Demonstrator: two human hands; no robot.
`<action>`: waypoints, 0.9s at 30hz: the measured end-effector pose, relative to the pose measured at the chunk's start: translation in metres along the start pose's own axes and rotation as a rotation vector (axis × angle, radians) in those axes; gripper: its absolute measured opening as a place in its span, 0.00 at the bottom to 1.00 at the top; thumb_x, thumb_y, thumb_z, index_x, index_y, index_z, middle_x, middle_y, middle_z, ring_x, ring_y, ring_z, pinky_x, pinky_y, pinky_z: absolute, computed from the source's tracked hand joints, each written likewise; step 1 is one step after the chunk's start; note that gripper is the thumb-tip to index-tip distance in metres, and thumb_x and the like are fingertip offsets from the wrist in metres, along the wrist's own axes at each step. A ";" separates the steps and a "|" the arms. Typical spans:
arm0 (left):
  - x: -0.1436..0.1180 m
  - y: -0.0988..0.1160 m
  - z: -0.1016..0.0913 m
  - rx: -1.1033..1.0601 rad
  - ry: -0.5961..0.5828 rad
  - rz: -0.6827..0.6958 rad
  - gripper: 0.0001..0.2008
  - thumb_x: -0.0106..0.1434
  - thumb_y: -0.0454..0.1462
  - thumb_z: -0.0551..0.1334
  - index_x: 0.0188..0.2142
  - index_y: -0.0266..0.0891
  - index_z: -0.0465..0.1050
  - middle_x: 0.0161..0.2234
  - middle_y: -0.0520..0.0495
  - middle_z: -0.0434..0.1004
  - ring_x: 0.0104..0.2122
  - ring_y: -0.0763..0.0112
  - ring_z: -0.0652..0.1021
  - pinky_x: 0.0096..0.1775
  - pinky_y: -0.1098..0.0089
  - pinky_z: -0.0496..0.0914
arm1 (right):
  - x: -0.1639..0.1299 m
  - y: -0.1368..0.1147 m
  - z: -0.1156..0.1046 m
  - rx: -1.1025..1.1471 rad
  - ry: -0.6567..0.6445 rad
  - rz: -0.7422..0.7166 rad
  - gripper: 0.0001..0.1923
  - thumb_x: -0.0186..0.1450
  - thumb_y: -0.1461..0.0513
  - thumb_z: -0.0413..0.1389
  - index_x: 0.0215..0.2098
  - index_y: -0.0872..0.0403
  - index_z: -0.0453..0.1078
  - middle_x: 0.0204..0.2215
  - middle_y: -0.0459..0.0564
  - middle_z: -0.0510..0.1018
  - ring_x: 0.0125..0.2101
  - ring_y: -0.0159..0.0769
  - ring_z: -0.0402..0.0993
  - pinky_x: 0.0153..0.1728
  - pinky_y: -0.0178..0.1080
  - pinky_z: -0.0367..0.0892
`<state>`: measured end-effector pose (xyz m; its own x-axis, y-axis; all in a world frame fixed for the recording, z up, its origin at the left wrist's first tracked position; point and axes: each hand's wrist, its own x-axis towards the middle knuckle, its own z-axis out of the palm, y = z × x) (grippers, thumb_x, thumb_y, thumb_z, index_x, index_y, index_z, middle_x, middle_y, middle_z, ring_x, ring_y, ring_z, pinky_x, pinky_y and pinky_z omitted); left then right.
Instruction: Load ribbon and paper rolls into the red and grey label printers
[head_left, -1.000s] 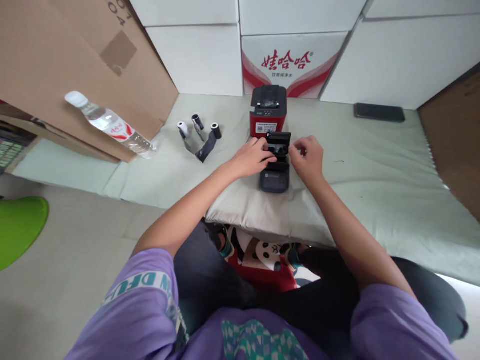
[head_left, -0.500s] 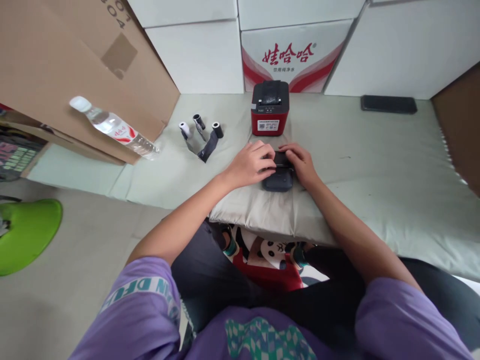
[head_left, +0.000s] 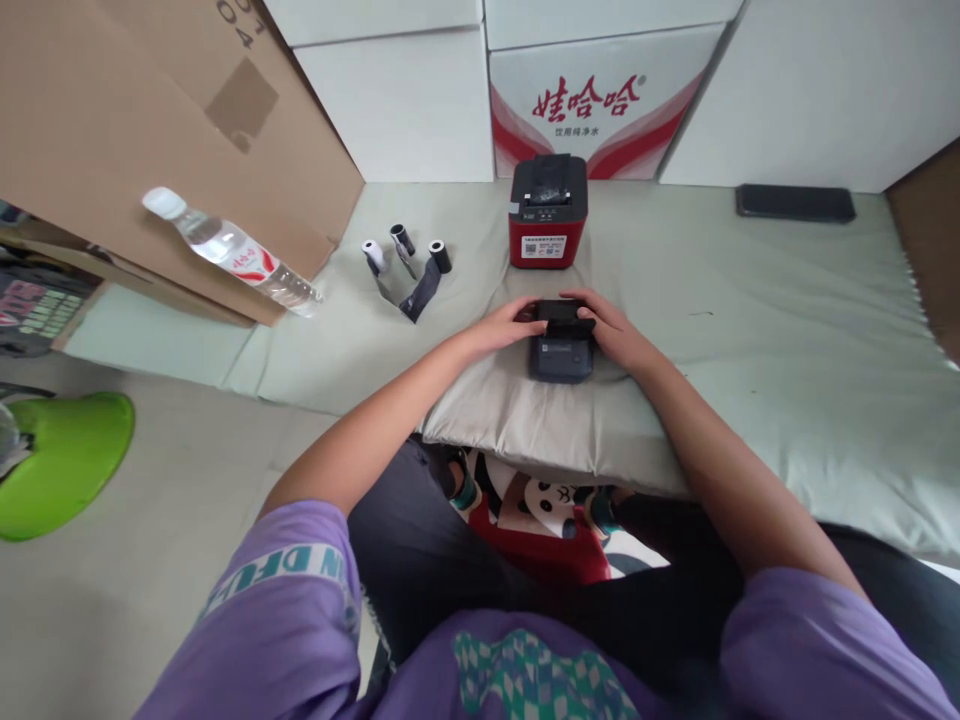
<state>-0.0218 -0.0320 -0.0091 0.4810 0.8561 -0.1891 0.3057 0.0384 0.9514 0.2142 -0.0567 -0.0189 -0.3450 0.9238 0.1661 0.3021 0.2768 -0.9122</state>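
Note:
A small dark portable printer [head_left: 562, 362] lies on the cloth-covered surface in front of me, its lid [head_left: 570, 327] tilted up and the inside too dark to make out. My left hand [head_left: 511, 326] grips its left side, with the thumb near the lid's edge. On the opposite side my right hand [head_left: 616, 332] holds the printer, its fingers reaching over the back corner. Just behind stands a red and black receipt printer [head_left: 548, 212] with a dark strip at its slot.
Several small paper rolls [head_left: 440, 257] with a dark strip stand to the left. A water bottle [head_left: 247, 258] leans by a cardboard box [head_left: 300, 170]. White cartons [head_left: 420, 110] line the back; a black phone-like slab [head_left: 795, 203] lies at the right. A green seat [head_left: 75, 455] is lower left.
The dark printer's lid has come up, and its front face now shows. My left hand has lowered from over the top to the left side. The view has shifted slightly.

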 end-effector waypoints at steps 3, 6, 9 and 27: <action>-0.004 0.009 -0.005 -0.039 -0.050 -0.005 0.32 0.61 0.34 0.67 0.65 0.35 0.69 0.64 0.33 0.75 0.60 0.58 0.78 0.63 0.58 0.70 | 0.000 0.002 -0.002 -0.076 -0.050 -0.072 0.24 0.73 0.45 0.50 0.60 0.46 0.72 0.63 0.53 0.77 0.65 0.49 0.71 0.71 0.58 0.61; -0.004 0.014 -0.005 -0.048 -0.040 -0.024 0.34 0.58 0.32 0.67 0.65 0.33 0.69 0.62 0.32 0.76 0.59 0.58 0.78 0.62 0.59 0.70 | -0.001 0.001 0.003 -0.122 -0.004 -0.074 0.24 0.73 0.48 0.50 0.62 0.46 0.70 0.63 0.56 0.76 0.63 0.48 0.72 0.69 0.58 0.64; -0.004 0.010 -0.003 -0.034 -0.034 -0.020 0.33 0.60 0.33 0.67 0.65 0.34 0.68 0.63 0.32 0.75 0.58 0.59 0.79 0.61 0.60 0.71 | -0.009 -0.002 0.015 -0.136 0.228 -0.005 0.23 0.72 0.49 0.50 0.60 0.49 0.69 0.61 0.59 0.77 0.60 0.47 0.74 0.65 0.56 0.69; -0.040 -0.004 -0.021 0.383 -0.195 0.077 0.05 0.54 0.28 0.63 0.30 0.38 0.74 0.26 0.54 0.74 0.28 0.72 0.72 0.34 0.70 0.65 | -0.021 -0.048 0.093 -0.508 0.770 0.332 0.54 0.55 0.44 0.67 0.71 0.60 0.56 0.55 0.76 0.73 0.59 0.78 0.69 0.62 0.71 0.64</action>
<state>-0.0593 -0.0553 -0.0002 0.6492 0.7342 -0.1986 0.5280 -0.2471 0.8125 0.1242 -0.1136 -0.0136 0.4461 0.8454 0.2939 0.6876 -0.1136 -0.7172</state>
